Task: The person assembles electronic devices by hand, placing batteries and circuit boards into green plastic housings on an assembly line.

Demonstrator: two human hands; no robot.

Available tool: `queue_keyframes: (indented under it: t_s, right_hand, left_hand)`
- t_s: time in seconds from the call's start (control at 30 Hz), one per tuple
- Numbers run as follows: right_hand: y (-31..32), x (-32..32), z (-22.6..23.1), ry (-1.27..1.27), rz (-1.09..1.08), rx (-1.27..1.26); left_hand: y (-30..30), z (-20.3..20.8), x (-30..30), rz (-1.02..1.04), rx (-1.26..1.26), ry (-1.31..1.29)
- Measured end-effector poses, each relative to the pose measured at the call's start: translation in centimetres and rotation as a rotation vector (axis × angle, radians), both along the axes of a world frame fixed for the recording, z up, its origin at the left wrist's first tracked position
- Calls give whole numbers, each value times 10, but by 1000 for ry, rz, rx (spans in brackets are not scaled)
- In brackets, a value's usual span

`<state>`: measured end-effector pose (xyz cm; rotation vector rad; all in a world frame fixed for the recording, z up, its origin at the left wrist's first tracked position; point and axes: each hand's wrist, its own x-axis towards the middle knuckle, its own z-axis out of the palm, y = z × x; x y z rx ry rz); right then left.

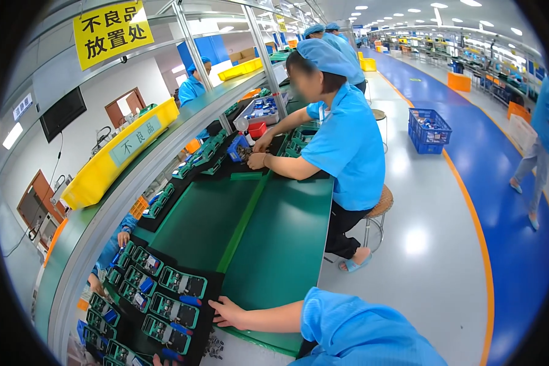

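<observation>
The right hand (229, 313) has its fingers spread at the edge of the black mat (213, 285); whether they pinch it, I cannot tell. The left hand (164, 360) barely shows at the lower rim, so its grip cannot be judged either. The green bench (287, 244) runs away beyond them. On the mat, between the right hand and a co-worker's hand (123, 238) across the bench, the green housings (175, 282) lie in rows. The work looks part-done: insides are fitted, yet the nearer housings lie open, with no cover seen on them (what else is left does not show). Blue parts (191, 301) lie at or across several. Smallest are loose bits (214, 348), scattered just beside the mat.
</observation>
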<state>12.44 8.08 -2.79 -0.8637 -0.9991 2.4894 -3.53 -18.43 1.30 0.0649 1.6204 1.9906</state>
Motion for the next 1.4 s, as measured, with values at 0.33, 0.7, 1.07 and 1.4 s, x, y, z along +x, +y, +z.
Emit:
queue_keyframes:
  t_s: [0.33,0.7,1.07,1.4]
  right_hand:
    - [29,-20,-8,-187,-233,290]
    - [72,150,4,-153,-503,173]
    - [145,273,-15,-156,-541,323]
    - [95,275,11,-389,-362,1072]
  left_hand:
    - [40,-19,61,1,132,40]
    - [103,-7,196,-303,302,-14]
    - [171,-30,250,-627,354,-197]
    - [253,-46,215,-840,353,-209]
